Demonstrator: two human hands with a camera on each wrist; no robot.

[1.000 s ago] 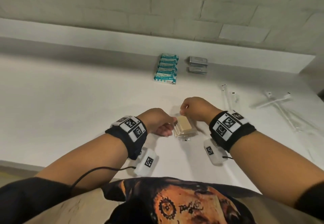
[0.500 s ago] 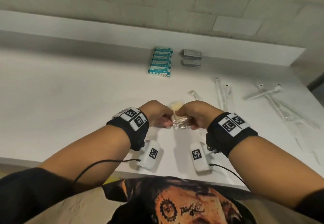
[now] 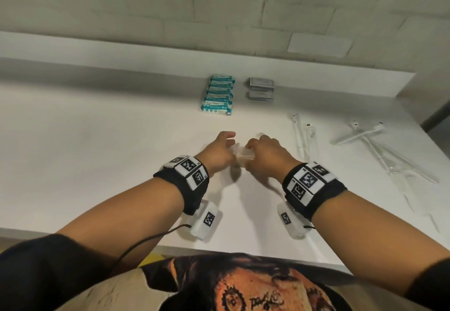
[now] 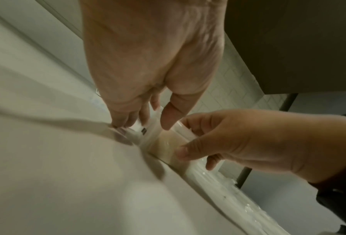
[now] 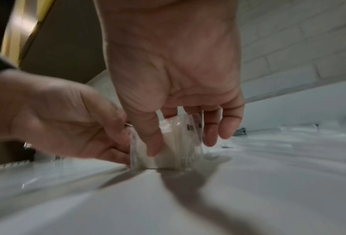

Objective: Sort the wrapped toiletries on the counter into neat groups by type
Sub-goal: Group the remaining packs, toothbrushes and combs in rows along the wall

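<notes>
A small stack of clear-wrapped beige packets (image 3: 243,156) stands on edge on the white counter (image 3: 97,155), between my two hands. My right hand (image 3: 255,146) grips it from above; in the right wrist view the thumb (image 5: 153,143) lies on one face and the fingers (image 5: 212,133) on the other side of the packets (image 5: 176,152). My left hand (image 3: 227,146) pinches the wrapper at the stack's left end, its index finger held out. In the left wrist view my left hand (image 4: 146,125) meets the packets (image 4: 166,144).
At the back, a row of teal-and-white packets (image 3: 218,96) lies beside stacked grey packets (image 3: 261,89). Long clear-wrapped sticks (image 3: 304,135) lie to the right, and more lie crossed (image 3: 365,138) further right. A raised ledge (image 3: 146,52) runs along the wall.
Both hands have moved away from my body toward the back of the counter with the beige packets. The stack has turned from lying flat to standing on edge.
</notes>
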